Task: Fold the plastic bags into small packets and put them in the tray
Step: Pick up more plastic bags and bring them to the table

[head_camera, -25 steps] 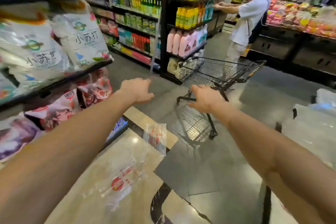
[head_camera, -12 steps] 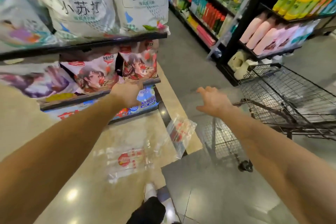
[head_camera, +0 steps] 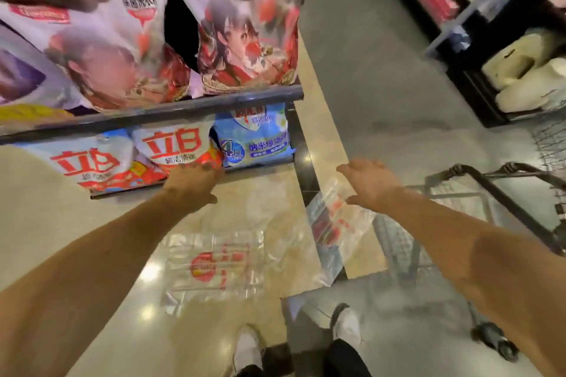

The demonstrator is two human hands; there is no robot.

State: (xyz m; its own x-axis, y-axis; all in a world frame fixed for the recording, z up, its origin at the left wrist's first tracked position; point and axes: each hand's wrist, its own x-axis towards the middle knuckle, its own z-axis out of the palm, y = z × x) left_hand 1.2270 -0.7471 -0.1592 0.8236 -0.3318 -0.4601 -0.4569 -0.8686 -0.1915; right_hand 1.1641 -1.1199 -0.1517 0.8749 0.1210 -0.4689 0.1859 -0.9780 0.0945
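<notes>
A clear plastic bag with red print was seen hanging above the floor, its long axis stretched left to right beneath both hands. The left hand was curled, apparently gripping its upper edge. The right hand was nearer the raised right end, its fingers loosely spread, holding nothing.

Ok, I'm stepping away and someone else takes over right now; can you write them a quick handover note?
Left grip: fingers curled, apparently holding the clear plastic bag, which hangs unfolded below it.
Right grip: open, fingers spread, holding nothing, near the shopping cart.
Done: no folded packet in view.
Left: fold the bag into a small packet, put it in the tray; no tray in view.
</notes>
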